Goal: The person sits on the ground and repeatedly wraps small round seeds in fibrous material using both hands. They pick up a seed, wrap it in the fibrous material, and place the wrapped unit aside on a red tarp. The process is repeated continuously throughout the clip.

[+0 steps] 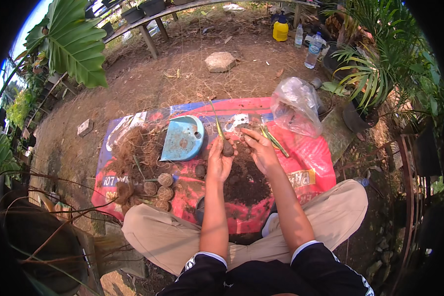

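My left hand [218, 164] holds a dark ball of soil [228, 149] with a long green leaf cutting [218, 124] standing up out of it. To its right, my right hand [262, 152] is raised with fingers apart and soil on the fingertips; I see nothing held in it. Loose dark soil [248, 183] lies on the red and blue plastic sheet [318, 162] below my hands. More green leaf cuttings [276, 143] lie just beyond my right hand. Several fibre-wrapped balls [165, 180] are grouped to the left of my left forearm.
A light blue dustpan [183, 140], dirty inside, lies left of my hands. Brown coconut fibre [127, 151] is heaped further left. A clear plastic bag [296, 107] stands at the sheet's far right corner. Beyond are a stone block [220, 61], a yellow sprayer [280, 29] and a water bottle [313, 51].
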### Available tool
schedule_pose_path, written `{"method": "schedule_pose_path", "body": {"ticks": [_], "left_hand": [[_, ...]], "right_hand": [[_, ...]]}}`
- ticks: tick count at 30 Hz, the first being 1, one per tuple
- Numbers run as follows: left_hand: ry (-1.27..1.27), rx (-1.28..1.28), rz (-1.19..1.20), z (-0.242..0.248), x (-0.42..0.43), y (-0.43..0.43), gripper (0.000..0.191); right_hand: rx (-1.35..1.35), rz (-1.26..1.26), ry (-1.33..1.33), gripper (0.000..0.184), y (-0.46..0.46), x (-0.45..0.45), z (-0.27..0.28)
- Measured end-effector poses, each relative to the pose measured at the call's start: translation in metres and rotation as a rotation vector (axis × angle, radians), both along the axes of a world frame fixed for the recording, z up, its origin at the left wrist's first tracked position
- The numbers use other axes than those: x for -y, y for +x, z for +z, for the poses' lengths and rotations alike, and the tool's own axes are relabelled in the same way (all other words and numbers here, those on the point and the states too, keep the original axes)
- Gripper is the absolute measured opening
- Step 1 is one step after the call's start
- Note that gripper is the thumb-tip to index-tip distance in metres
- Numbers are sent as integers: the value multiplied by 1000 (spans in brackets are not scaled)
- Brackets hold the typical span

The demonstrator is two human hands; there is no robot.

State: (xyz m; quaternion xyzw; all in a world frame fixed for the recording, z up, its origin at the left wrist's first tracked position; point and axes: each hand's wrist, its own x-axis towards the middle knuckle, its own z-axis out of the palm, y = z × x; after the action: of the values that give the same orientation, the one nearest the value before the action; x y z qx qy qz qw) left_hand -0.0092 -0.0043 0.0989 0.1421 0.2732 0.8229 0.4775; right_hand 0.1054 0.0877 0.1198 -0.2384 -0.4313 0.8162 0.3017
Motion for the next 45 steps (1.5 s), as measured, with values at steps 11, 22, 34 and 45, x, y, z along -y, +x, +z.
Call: {"method": "schedule_pose_path", "body": {"ticks": [11,22,34,45], "left_hand": [[-200,-71,56,7,-5,16,22],[-296,-19,188,5,-10,17,42],[-217,109,124,4,-7,14,43],[-325,-244,113,16,-8,22,24]], "right_hand": [[271,-56,242,24,-7,15,11],[143,-67,146,21,-10,19,11],[137,11,130,22,-7,20,15],[273,-117,513,15,-13,23,4]]}}
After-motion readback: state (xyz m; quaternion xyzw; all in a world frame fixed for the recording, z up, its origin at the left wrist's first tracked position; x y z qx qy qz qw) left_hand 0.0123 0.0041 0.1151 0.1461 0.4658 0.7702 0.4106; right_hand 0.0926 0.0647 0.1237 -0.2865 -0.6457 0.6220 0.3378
